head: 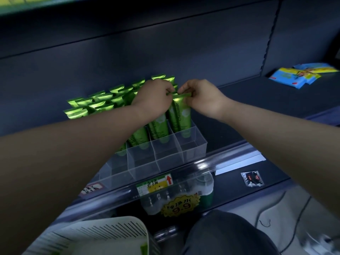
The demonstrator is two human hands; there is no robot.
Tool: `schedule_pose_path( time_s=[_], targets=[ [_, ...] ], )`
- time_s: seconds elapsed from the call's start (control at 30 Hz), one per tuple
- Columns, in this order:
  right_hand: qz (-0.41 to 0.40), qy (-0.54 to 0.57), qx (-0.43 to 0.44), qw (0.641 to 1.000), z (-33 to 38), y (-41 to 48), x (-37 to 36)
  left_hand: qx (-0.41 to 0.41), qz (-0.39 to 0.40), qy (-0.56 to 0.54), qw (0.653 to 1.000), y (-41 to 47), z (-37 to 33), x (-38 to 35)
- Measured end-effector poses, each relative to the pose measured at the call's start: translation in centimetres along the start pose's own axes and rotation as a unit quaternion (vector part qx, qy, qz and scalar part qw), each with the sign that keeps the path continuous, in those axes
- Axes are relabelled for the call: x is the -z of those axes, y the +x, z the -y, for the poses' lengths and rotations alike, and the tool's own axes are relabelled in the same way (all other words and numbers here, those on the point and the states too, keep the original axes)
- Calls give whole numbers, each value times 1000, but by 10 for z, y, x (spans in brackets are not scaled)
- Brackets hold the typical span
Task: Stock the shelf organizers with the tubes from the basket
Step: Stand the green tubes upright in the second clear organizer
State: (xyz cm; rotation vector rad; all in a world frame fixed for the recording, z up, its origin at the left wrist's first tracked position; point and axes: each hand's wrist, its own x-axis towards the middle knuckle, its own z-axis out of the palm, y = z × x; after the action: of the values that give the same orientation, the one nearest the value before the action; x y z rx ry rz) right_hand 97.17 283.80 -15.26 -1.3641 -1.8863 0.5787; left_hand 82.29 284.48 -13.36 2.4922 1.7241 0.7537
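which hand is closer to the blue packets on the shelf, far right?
Right. Both pinch the top of the green tube, well left of the blue packets; the right hand is on the packets' side, the left hand beyond it.

The shelf [257,100] is dim, blue-grey with shadow; only the foil tops of the green tubes [95,100] catch light from above. Glare streaks the clear rail [202,166], and the wide lens bends my forearms [73,144] and blurs the basket [103,234].
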Motion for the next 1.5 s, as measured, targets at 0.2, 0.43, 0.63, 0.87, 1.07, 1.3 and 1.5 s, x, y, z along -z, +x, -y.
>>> schedule_pose_path(
  time_s=[0.2, 0.43, 0.63, 0.87, 1.07, 1.3, 1.5],
  targets=[
    [-10, 9, -17, 1000, 10, -10, 0, -16, -11, 26, 999, -9, 1, 9],
    [2, -103, 27, 994, 26, -29, -10, -50, 42, 95, 993, -36, 7, 26],
    [57, -160, 15, 985, 45, -47, -29, -78, 85, 187, 976, -66, 18, 44],
    [89, -203, 22, 975, 75, -76, -59, -71, 80, 243, 964, -112, 38, 62],
    [108, -211, 55, 970, 101, -103, -90, -44, 67, 250, 965, -165, 63, 74],
    [147, -204, 88, 964, 125, -135, -134, 8, 58, 246, 968, -232, 92, 87],
    [167, -198, 111, 959, 132, -164, -170, 36, 61, 234, 970, -287, 108, 89]
  ],
)
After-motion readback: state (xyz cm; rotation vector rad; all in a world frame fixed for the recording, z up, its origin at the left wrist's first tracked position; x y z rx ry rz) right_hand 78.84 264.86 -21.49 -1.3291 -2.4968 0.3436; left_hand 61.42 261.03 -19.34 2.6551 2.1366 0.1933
